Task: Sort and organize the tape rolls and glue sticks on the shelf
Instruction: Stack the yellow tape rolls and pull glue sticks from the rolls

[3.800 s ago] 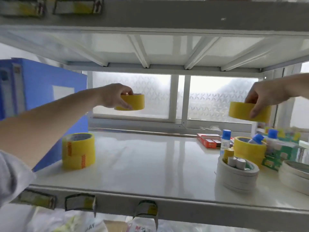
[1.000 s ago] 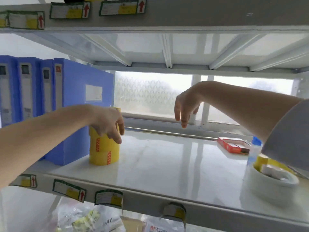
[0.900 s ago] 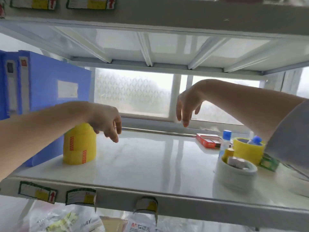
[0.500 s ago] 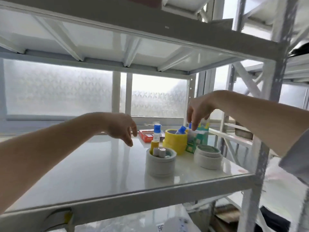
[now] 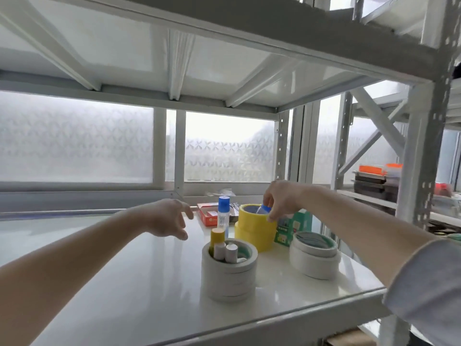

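The right hand (image 5: 280, 198) pinches a blue-capped glue bottle (image 5: 264, 210) inside the yellow tape stack (image 5: 254, 227) just beneath it. The left hand (image 5: 167, 218) hovers empty, fingers relaxed, above the shelf (image 5: 124, 270).

Yellow tape rolls (image 5: 255, 231) stacked just under right hand (image 5: 280, 199); blue cap (image 5: 265, 209) at its fingertips. Left hand (image 5: 167, 218): blue-capped glue bottle (image 5: 223, 213) & red box (image 5: 208, 216) just beyond it. White tape stack (image 5: 229, 270) w/ yellow-capped stick (image 5: 217, 236) below it. Green box (image 5: 291, 227) under right wrist. Frosted window (image 5: 74, 143) w/ pinwheel pattern behind both.
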